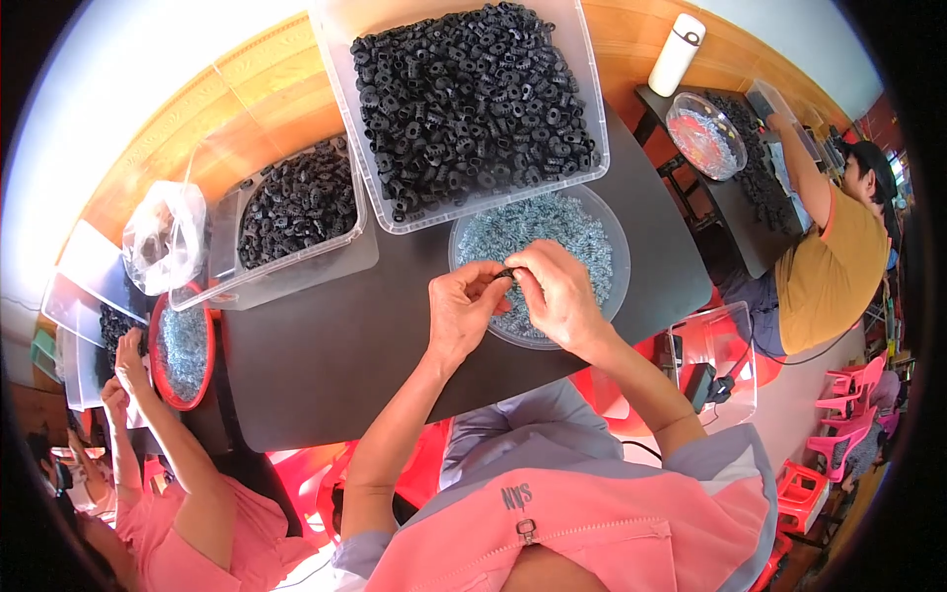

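Observation:
Over a round clear tub (619, 286) my two hands meet, fingertips together. Between them is a small black plastic piece (507, 273), mostly covered by the fingers. My left hand (462, 308) pinches it from the left with thumb and forefinger. My right hand (560, 296) closes on it from the other side. Small silvery-blue pieces (543, 225), which look like coiled springs, fill the tub beneath. Just beyond it, a large clear bin (483, 209) is heaped with black ribbed plastic pieces (473, 109).
A second clear bin (296, 273) of black pieces stands at the left of the dark table (326, 350). Near it is a red-rimmed bowl (158, 380). Co-workers in pink (237, 523) and mustard (834, 266) sit on either side. A white bottle (678, 54) stands back right.

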`<act>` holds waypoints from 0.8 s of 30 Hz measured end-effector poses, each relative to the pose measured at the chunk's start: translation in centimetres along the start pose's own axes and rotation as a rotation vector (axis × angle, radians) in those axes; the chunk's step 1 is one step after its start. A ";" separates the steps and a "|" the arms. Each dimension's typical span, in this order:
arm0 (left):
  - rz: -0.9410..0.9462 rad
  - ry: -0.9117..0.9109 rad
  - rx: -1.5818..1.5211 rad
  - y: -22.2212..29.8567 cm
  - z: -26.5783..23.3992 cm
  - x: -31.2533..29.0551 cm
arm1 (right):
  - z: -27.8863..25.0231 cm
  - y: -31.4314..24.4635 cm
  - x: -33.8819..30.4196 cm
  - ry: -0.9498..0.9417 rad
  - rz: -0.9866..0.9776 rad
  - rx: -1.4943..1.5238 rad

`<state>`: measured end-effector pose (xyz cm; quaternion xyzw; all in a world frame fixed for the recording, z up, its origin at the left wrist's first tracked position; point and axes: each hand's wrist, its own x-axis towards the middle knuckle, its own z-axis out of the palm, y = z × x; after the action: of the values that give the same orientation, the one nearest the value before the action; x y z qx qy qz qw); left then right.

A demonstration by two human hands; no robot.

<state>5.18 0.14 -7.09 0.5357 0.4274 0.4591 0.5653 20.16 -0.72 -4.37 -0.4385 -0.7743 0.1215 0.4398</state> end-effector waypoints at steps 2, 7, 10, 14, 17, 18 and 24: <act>-0.046 0.023 -0.040 0.4 0.1 -0.1 | 0.0 -0.8 -0.1 0.043 -0.005 -0.080; -0.049 0.049 -0.033 0.9 0.0 -0.2 | -0.1 -1.8 -0.1 -0.052 -0.046 -0.150; -0.034 0.047 -0.039 0.5 0.0 -0.1 | 0.3 -1.7 -0.3 -0.037 -0.072 -0.196; -0.070 0.063 -0.027 0.9 0.1 0.0 | 0.8 -1.5 -0.4 -0.046 -0.063 -0.222; -0.074 0.081 -0.026 0.9 0.1 0.0 | 1.1 -1.6 -0.4 -0.050 -0.049 -0.245; -0.074 0.082 -0.027 0.8 0.1 0.0 | 1.2 -1.7 -0.4 -0.053 -0.041 -0.264; -0.072 0.087 0.021 0.6 -0.1 0.0 | 1.5 -1.7 -0.4 -0.048 -0.083 -0.271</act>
<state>5.02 0.13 -6.47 0.5055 0.4753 0.4568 0.5567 18.12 -1.80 -4.48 -0.4586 -0.8113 0.0080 0.3625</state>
